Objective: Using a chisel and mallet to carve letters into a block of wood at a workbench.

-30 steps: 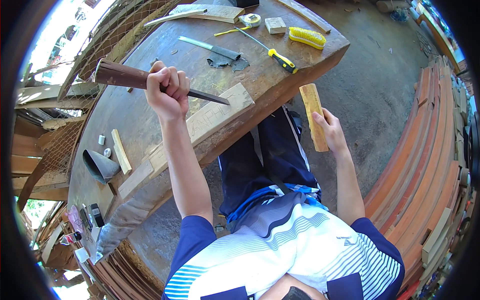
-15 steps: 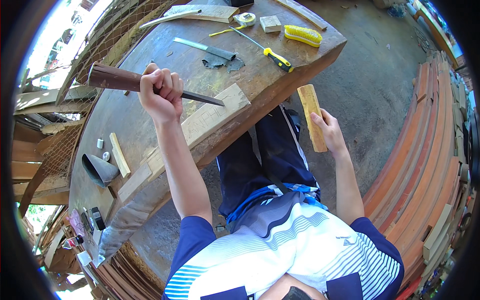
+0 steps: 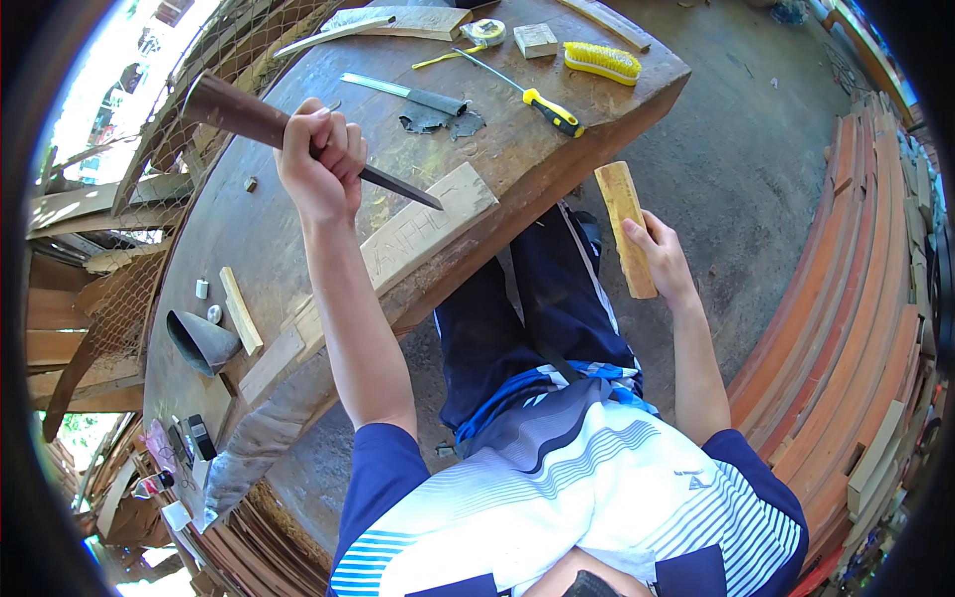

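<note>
My left hand (image 3: 320, 159) is closed around a chisel (image 3: 239, 114) with a thick brown wooden handle, its dark blade angled down to a pale board (image 3: 418, 244) with carved lettering along the bench's near edge. My right hand (image 3: 659, 257) grips a yellowish wooden block (image 3: 619, 199) upright, off the bench edge over the floor. Beyond the carved board lie a yellow-handled screwdriver (image 3: 552, 111), a yellow brush (image 3: 601, 62) and a small pale block (image 3: 535, 41) on the worn bench (image 3: 497, 149).
A tape measure (image 3: 483, 32), a steel rule (image 3: 373, 84), dark cloth scraps (image 3: 438, 119), a grey cone-shaped object (image 3: 199, 340) and wood strips (image 3: 239, 308) lie on the bench. Wire mesh and scrap boards (image 3: 99, 298) border the left. Long planks (image 3: 816, 328) are stacked on the right.
The top of the chisel handle has risen, so it slants more steeply; my left hand has shifted slightly up in the picture. My right hand with the block has changed little.
</note>
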A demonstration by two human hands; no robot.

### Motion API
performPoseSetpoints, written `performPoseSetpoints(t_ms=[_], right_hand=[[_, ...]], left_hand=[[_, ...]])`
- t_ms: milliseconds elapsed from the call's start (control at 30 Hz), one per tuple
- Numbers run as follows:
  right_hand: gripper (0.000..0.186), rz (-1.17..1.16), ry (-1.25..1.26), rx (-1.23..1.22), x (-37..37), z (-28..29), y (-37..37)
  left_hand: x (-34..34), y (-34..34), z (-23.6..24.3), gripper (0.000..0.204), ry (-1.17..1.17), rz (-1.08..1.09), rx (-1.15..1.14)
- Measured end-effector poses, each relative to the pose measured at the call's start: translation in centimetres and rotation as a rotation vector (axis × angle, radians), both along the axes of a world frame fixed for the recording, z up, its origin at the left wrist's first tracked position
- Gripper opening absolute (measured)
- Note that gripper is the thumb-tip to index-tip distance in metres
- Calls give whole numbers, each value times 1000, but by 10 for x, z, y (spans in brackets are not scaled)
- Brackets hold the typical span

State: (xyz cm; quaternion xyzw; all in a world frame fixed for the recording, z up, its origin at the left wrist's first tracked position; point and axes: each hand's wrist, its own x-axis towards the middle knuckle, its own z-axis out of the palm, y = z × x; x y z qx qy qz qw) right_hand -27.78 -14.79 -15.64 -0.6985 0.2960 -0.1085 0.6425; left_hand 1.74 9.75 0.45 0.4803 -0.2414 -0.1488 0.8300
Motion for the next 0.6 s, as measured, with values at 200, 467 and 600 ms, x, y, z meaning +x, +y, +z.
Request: performPoseSetpoints(t_ms=[200,467,600], right_hand=[[57,-6,-10,38,-3,-6,-1],[59,-1,-3,27,-2,-9,-2],[60,0,-3,-9,1,-7,-1]], left_hand=[[5,-6,2,32,-6,-50,1],[11,-2,3,31,23,-118,39],[12,-5,4,31,37,-91,46]])
